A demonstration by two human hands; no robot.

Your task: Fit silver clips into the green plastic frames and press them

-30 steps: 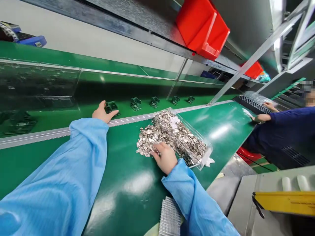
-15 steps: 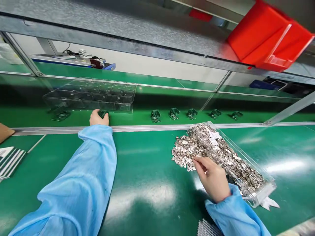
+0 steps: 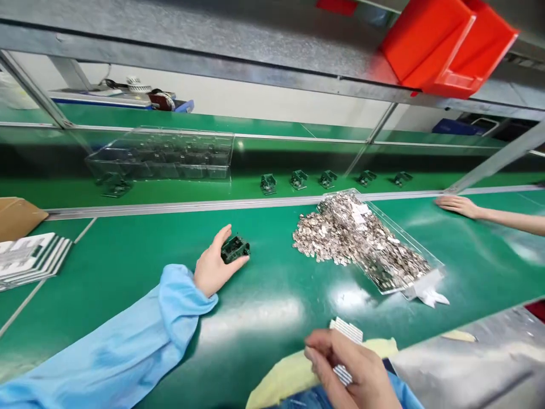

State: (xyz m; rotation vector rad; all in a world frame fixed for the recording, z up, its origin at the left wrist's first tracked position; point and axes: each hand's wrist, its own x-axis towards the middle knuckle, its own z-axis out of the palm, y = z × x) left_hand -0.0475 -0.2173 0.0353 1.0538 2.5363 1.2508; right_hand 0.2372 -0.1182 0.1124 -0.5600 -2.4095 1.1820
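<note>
My left hand (image 3: 215, 262) grips a small dark green and black box-like part (image 3: 235, 249) between thumb and fingers, just above the green bench. My right hand (image 3: 353, 363) is near the bottom of the view, its thumb and index finger pinched together. I cannot make out whether something tiny is between them. Behind it is a white ribbed block (image 3: 347, 330), partly covered by the hand. Farther up, a heap of small silvery metal pieces (image 3: 327, 233) spills from a tilted clear plastic tray (image 3: 419, 255).
Several similar green parts (image 3: 298, 179) stand in a row on the rear belt. A clear compartment tray (image 3: 208, 172) is at back left. White-and-green slabs (image 3: 34, 261) lie left. Another person's hand (image 3: 460, 205) rests at right. A red bin (image 3: 447, 51) is on the overhead shelf.
My left hand has brought the green part from the rear belt toward me. My right hand has moved from the metal pieces down to the near edge. Another person's hand has appeared at right.
</note>
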